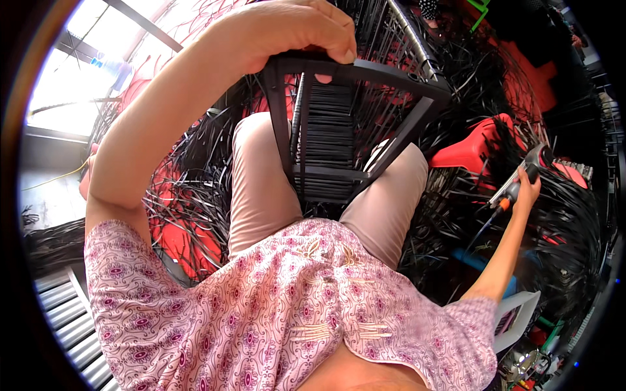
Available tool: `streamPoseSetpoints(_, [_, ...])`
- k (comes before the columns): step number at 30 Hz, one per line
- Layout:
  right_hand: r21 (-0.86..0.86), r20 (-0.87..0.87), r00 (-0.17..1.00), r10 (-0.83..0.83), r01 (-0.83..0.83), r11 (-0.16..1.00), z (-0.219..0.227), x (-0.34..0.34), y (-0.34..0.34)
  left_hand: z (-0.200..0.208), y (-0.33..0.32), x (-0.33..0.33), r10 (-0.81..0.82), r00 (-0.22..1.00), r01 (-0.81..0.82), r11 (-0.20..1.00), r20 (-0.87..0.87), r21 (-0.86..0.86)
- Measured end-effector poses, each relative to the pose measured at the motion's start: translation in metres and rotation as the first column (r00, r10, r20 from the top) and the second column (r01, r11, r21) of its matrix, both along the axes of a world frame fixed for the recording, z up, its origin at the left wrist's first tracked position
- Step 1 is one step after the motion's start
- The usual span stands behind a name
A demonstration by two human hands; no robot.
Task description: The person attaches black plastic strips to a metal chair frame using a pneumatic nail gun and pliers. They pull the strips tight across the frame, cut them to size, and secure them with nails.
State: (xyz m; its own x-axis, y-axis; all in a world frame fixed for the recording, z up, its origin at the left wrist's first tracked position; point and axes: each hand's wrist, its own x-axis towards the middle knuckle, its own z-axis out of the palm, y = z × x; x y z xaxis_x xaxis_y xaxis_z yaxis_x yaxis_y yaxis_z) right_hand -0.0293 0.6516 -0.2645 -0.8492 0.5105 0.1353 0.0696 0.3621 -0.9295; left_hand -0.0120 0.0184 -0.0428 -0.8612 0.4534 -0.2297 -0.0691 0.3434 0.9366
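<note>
The left hand (303,31) hooks over the top bar of a black tapered frame (398,79), its fingers curled around the bar and a pink fingertip showing just beneath it. The right hand (527,192), well out to the side, is wrapped around the handle of a pneumatic staple gun (505,188) with a grey and black body; an orange fitting (504,204) sits at its lower end, and a thin blue air hose (480,231) trails from that. The gun is held apart from the frame.

Nearest is the person's pink and purple patterned shirt (261,300), then the beige trousers (261,169). The frame stands tilted between the knees, its open trapezoid end facing the person; through it a ladder of closely set black strips (331,124) shows, and a dark metallic rod (412,29) runs along its far right side.

Around the legs lie tangled heaps of loose black strips (456,215) over a red floor covering (186,244). On the right are a red plastic stool (466,148), partly under strips, and, lower down, a white plastic frame (521,324). Farther off, a bright window (55,107) fills the upper left.
</note>
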Motion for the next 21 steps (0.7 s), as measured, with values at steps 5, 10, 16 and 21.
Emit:
streamPoseSetpoints(5, [0.146, -0.297, 0.944, 0.146, -0.106, 0.983, 0.101, 0.124, -0.145, -0.012, -0.014, -0.005, -0.030, 0.999, 0.030, 0.999, -0.016, -0.012])
streamPoseSetpoints(10, [0.136, -0.135, 0.967, 0.218, -0.200, 0.970, 0.144, 0.186, -0.242, -0.012, -0.011, -0.008, -0.047, 0.993, 0.049, 0.999, -0.112, 0.021])
streamPoseSetpoints(16, [-0.700, -0.163, 0.858, 0.487, -0.449, 0.556, 0.146, 0.208, -0.322, -0.018, -0.015, -0.008, -0.066, 0.992, 0.080, 0.987, -0.105, 0.139])
streamPoseSetpoints(21, [0.658, -0.114, 0.638, 0.761, -0.526, 0.539, 0.155, 0.188, -0.368, -0.025, -0.018, -0.011, -0.116, 0.987, 0.136, 0.970, -0.107, 0.203])
